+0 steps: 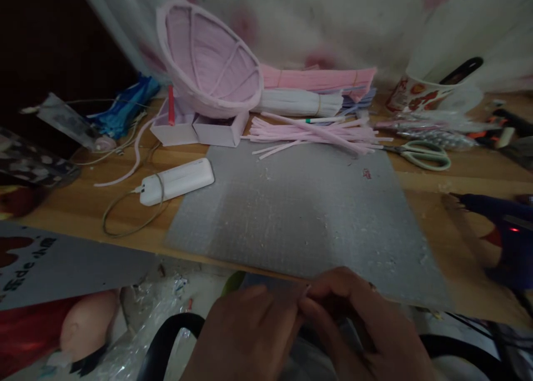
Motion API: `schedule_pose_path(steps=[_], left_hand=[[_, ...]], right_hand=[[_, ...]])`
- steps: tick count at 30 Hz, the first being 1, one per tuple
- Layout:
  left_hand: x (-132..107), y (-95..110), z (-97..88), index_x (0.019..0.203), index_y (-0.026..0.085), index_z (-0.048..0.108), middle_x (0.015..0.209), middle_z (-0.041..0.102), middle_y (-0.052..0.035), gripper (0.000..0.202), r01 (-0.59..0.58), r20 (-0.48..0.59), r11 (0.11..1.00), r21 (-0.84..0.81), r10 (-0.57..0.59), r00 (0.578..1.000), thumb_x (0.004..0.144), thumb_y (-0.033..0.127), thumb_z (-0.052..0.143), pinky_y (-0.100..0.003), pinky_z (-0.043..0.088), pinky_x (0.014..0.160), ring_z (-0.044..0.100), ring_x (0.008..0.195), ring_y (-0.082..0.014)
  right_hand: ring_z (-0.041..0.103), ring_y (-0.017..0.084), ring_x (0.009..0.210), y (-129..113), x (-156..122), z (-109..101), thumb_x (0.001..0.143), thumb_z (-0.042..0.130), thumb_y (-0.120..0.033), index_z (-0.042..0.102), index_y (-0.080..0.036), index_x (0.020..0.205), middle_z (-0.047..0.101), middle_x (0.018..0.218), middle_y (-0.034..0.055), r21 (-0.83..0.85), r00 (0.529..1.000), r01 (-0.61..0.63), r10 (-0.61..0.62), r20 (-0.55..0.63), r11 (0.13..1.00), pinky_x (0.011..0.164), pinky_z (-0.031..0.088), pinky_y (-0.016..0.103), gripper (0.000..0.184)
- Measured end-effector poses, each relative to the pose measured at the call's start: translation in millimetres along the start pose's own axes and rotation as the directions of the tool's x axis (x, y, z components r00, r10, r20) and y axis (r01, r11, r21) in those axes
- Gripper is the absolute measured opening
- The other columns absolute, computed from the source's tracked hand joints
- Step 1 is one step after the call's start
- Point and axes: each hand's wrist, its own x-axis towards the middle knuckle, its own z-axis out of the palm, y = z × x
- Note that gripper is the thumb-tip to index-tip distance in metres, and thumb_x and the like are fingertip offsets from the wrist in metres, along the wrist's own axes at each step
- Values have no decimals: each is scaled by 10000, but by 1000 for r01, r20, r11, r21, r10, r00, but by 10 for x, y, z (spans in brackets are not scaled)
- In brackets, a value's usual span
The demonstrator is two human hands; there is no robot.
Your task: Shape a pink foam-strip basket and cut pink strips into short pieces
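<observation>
At the table's near edge, my left hand (pixel 249 332) has its back up and its fingers curled. My right hand (pixel 361 318) meets it there, thumb and forefinger pinched together at the left hand's fingertips. A tiny dark speck shows between the two hands, but whatever they hold is hidden or too small to name. Just beyond them lies a grey cutting mat (pixel 291 214) with small scraps on it. Pink pipe cleaners (pixel 312 134) form a loose pile at its far edge. Behind, a pink basket-like bowl with ribs (pixel 212 59) leans tilted over small white boxes (pixel 219 130).
A white power bank (pixel 178 181) with a cable lies left of the mat. To the right are green-handled scissors (pixel 427 154) and a blue glue gun (pixel 510 225) with a red light. A paper cup (pixel 428 92) and pipe cleaner bundles (pixel 300 102) stand along the back.
</observation>
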Motion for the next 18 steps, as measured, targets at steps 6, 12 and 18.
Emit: schedule_pose_path(steps=[6,12,18], left_hand=[[-30,-105,207,1294,165,537,811,746,-29,333,24,-45,997,77,-21,999,1044,263,341,-291,545,532,716,689,-200],[24,-216,280,1383,90,453,998,770,-120,455,80,-64,991,104,-73,995,959,84,290,-327,624,631,749,820,-226],[187,-340,319,1348,81,522,1046,768,-157,429,142,-174,990,-2,-140,975,958,115,348,-403,637,709,744,878,-257]], right_hand=[[696,103,655,56,41,109,909,619,-253,661,-297,926,713,789,-60,129,981,-191,193,-3,973,605,553,156,63],[684,106,668,85,266,291,881,653,-247,690,-272,861,711,770,-47,172,983,-147,163,-82,974,611,555,170,48],[681,92,665,165,441,427,872,672,-204,681,-258,862,722,760,-54,120,978,-79,100,-182,990,614,546,169,55]])
